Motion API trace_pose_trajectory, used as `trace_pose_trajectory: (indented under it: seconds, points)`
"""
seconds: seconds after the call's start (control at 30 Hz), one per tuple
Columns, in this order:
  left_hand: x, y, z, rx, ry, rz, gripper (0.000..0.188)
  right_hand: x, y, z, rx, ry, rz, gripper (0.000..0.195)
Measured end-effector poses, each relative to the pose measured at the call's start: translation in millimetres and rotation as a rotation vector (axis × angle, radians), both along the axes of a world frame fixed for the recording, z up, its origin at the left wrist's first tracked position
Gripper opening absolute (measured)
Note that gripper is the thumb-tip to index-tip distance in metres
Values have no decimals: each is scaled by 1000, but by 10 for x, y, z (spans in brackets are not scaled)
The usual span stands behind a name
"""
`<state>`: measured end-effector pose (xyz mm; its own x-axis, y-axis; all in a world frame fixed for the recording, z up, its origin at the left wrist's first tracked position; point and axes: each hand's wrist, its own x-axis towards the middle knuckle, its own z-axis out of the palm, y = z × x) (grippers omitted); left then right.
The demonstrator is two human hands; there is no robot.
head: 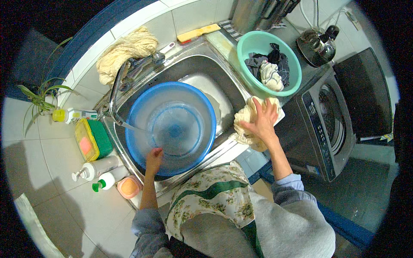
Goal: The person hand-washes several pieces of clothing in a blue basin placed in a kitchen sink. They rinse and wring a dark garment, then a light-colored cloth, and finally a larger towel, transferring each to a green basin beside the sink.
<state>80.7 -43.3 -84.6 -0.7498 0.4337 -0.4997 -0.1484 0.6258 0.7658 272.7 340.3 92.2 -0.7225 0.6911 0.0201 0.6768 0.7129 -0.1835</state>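
Observation:
A blue plastic basin (pixel 208 151) sits in the stainless steel sink (pixel 232 82) with water in it. From the chrome faucet (pixel 113 100), a stream of water runs into the basin's left side. My left hand (pixel 155 158) is over the basin's near-left part, its fingers curled and nothing visible in them. At the sink's right corner lies a bunched cream cloth (pixel 242 124). My right hand (pixel 263 121) rests on this cloth with fingers spread; the palm side is hidden.
A mint-green basin (pixel 246 75) with dark and striped clothes (pixel 272 75) stands beyond the cloth. A top-loading washing machine (pixel 311 129), lid raised, is at right. Pump bottles (pixel 96 168), a green-yellow box (pixel 100 137) and a soap dish (pixel 129 187) line the left. A cream mop-like cloth (pixel 124 53) lies behind the faucet.

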Motion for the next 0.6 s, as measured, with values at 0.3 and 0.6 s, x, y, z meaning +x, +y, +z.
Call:
trace_pose_trajectory:
  seconds: [0.3, 0.6]
  points:
    - [210, 133, 79, -15, 276, -122, 19, 340, 349, -325, -216, 202, 33, 63]
    - [-378, 590, 930, 552, -205, 497, 32, -496, -402, 87, -1179, 902, 88, 47]
